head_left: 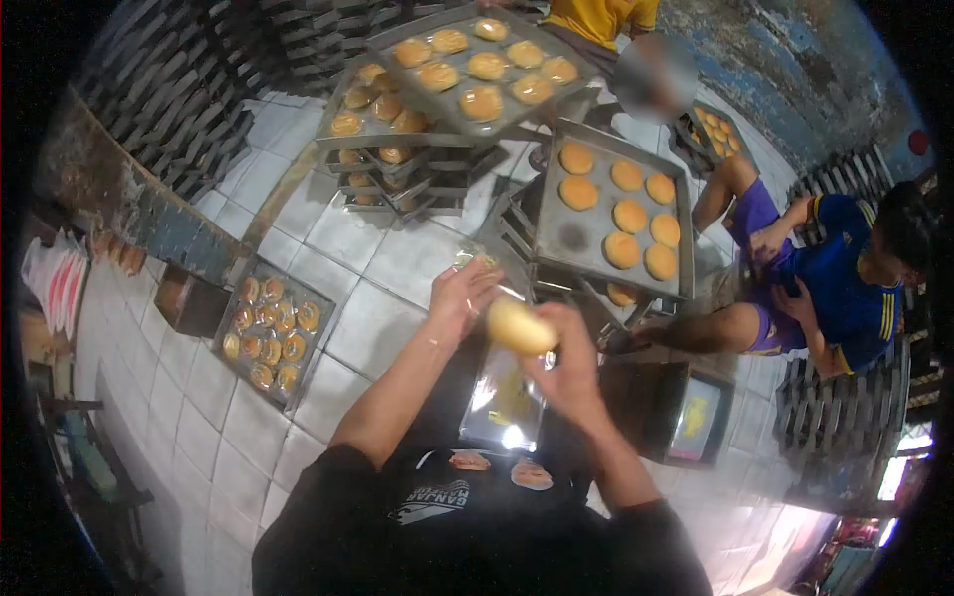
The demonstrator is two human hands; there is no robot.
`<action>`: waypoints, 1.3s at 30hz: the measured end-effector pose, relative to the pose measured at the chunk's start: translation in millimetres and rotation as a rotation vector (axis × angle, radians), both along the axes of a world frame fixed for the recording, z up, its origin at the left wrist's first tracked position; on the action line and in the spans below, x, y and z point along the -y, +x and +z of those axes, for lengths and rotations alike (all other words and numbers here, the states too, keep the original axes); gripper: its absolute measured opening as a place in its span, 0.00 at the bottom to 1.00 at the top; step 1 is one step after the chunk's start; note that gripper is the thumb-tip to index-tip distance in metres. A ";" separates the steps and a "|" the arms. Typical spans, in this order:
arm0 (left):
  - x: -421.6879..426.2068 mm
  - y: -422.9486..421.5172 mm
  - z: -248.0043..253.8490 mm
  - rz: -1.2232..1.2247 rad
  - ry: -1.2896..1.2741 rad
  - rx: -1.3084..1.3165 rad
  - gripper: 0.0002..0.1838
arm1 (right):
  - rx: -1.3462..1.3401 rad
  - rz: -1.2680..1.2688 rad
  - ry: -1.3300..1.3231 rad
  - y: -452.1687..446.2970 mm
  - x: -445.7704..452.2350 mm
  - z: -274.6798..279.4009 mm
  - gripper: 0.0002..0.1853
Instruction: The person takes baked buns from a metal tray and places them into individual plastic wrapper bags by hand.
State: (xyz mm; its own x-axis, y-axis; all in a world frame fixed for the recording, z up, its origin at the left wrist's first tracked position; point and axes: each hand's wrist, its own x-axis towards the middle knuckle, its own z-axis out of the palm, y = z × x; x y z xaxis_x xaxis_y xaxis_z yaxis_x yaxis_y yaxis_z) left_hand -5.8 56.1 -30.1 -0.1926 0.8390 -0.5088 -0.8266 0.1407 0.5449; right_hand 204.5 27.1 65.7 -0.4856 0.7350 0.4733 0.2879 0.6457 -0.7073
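Observation:
A round golden bun [521,327], smeared by motion, is in my right hand [568,366], with the fingers curled round its side. Just left of it, my left hand [463,298] pinches what looks like a thin clear plastic bag [475,260]; its outline is hard to make out. Below both hands, a stack of shiny clear bags [502,392] with yellow print lies in front of my body. Nearest ahead of the right hand is a metal tray [571,238] of unwrapped buns, resting on other trays.
A tilted tray [437,104] of wrapped buns tops a stack at the back. Another tray [288,387] of wrapped buns lies on the tiled floor at left. A person in blue [855,268] sits at right beside a wooden box [715,412]. Someone in yellow [596,18] is behind.

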 end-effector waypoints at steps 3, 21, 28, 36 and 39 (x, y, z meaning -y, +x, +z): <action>-0.9 36.9 32.9 -0.087 0.055 -0.048 0.16 | 0.068 -0.037 0.196 11.1 0.5 -42.8 0.29; 63.5 42.4 35.5 -0.098 0.270 -0.122 0.25 | 0.243 0.016 0.155 -37.1 2.1 -40.3 0.29; 31.9 50.6 24.3 -0.135 0.160 0.048 0.25 | 0.293 0.006 0.056 -39.3 -18.0 -36.7 0.28; 24.1 63.1 37.8 0.011 0.275 -0.055 0.21 | 0.262 -0.020 0.149 -39.6 -34.7 -44.0 0.28; 17.1 51.4 25.3 0.072 0.260 0.114 0.25 | 0.397 0.113 0.143 -38.4 -35.2 -23.2 0.23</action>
State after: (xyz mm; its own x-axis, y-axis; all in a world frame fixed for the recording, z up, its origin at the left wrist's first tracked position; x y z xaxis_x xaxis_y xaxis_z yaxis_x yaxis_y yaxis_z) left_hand 45.6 39.0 -4.7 -0.2101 0.9305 -0.3002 -0.8873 -0.0525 0.4582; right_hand 166.1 62.3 42.6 -0.7242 0.6071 0.3269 0.4413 0.7724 -0.4569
